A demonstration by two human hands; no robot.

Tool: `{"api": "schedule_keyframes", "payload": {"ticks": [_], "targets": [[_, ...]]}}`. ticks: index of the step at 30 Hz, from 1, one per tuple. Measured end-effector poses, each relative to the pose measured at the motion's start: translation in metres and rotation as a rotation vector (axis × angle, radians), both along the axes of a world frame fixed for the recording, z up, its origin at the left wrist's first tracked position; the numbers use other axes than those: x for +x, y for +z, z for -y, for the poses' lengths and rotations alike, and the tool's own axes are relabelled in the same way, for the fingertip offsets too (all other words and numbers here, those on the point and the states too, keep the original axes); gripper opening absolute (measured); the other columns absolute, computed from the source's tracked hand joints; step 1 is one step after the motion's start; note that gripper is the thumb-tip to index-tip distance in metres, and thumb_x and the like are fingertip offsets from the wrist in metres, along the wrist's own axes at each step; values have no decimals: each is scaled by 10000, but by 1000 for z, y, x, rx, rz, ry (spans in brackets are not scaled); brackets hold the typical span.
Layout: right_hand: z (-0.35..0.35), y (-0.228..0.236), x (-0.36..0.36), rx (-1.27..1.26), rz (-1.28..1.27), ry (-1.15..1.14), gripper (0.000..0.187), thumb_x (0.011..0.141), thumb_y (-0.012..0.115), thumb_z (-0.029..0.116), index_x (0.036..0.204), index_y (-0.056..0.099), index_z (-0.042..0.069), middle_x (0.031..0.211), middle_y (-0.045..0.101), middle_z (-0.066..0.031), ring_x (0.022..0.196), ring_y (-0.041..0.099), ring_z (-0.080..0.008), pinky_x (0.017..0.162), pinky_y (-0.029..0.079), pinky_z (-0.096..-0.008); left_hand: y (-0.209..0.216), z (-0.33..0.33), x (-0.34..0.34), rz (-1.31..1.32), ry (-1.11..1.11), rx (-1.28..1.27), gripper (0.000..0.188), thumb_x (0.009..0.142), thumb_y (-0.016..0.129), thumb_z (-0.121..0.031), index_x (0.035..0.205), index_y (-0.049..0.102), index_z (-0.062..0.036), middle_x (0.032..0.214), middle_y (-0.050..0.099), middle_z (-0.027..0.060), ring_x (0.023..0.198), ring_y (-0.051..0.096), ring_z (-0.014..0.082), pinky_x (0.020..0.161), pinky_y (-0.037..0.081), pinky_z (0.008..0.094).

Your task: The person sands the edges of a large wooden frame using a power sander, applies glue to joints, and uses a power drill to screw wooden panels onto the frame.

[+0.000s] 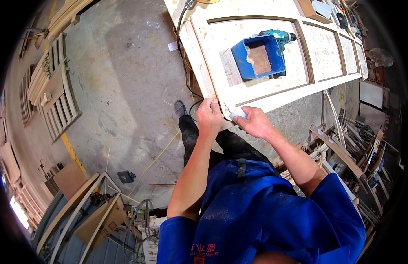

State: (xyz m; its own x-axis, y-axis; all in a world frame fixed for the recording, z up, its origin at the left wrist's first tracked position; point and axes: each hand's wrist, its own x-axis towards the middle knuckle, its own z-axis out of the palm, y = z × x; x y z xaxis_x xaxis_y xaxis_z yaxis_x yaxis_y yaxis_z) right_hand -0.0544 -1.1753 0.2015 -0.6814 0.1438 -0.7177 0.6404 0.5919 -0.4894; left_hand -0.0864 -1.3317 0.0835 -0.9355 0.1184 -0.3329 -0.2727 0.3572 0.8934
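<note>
My left hand (209, 116) is closed on the near left corner of a long pale wooden frame (252, 100), its fingers bent over the wood. Just to the right, my right hand (256, 123) grips a small white bottle (238, 114), held tilted at the same corner. Its tip is too small to make out. Farther in on the framed panel sits a blue plastic bin (243, 66) with brown, dusty-looking contents. Against the bin's far right side lies a teal and black cordless drill (281, 37).
A black cable (179, 39) hangs along the frame's left end. Scrap wood (344, 149) is heaped at the right. Slatted wooden pallets (58, 97) stand at the left, and curved frames with a cardboard box (100, 220) at lower left. A yellow cord (159, 154) crosses the concrete floor.
</note>
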Motion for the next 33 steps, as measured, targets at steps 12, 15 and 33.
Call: {"api": "schedule_keyframes", "payload": {"ticks": [12,15,33], "targets": [[0,-3,0,-57,6,-41,203,952,649,228,945,692,30,704,681,-39,573,601,-112,547,492,-293,0,-1,-3,-25,-4,-15,258,1019,546,-196,940,652,26,686,662,91,570,652,168,564,518,333],[0,-3,0,-61,23,-52,282,918,636,260,974,695,-10,768,701,-189,718,686,-311,712,534,-410,0,0,-3,-33,10,16,259,1019,549,-199,939,649,26,687,658,88,570,649,165,561,518,333],[6,-6,2,-380,-346,26,278,904,666,227,1125,627,63,971,718,-132,920,701,-255,836,551,-398,90,48,-7,263,-193,416,624,958,658,-76,1500,377,53,1395,544,188,1225,587,248,982,525,358]]}}
